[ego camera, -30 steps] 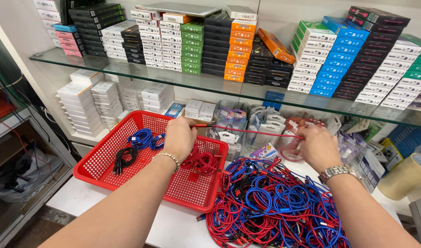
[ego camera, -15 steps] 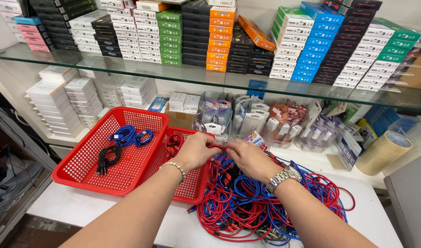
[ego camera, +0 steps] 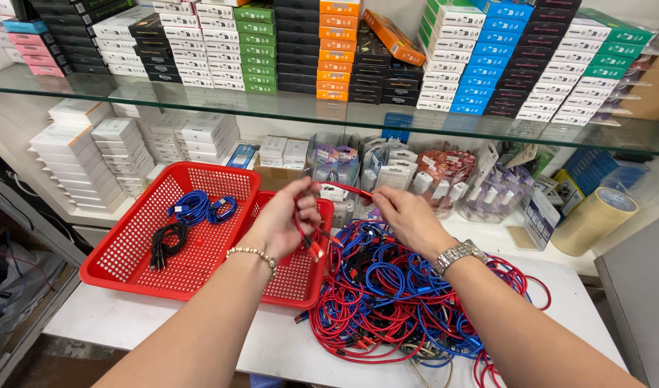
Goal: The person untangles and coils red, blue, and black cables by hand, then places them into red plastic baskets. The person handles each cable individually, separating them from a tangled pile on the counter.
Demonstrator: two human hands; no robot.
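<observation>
Both hands are coiling 1 thin red cable (ego camera: 322,215): left hand (ego camera: 285,219) fingers clamped on its loops, right hand (ego camera: 408,219) fingers pinching its end. Likely next: finish winding, keeping tension between the fingers.

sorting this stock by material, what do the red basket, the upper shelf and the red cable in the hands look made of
Red basket: looks like moulded plastic, perforated mesh walls, slight sheen.
Upper shelf: glass, see-through with reflections.
Red cable: probably braided or rubbery sheath; too fine to tell. Left hand and right hand pinch it.

A red cable (ego camera: 328,215) is pinched between the fingers; red basket (ego camera: 132,248) (blue, black coils inside) beside them.
</observation>
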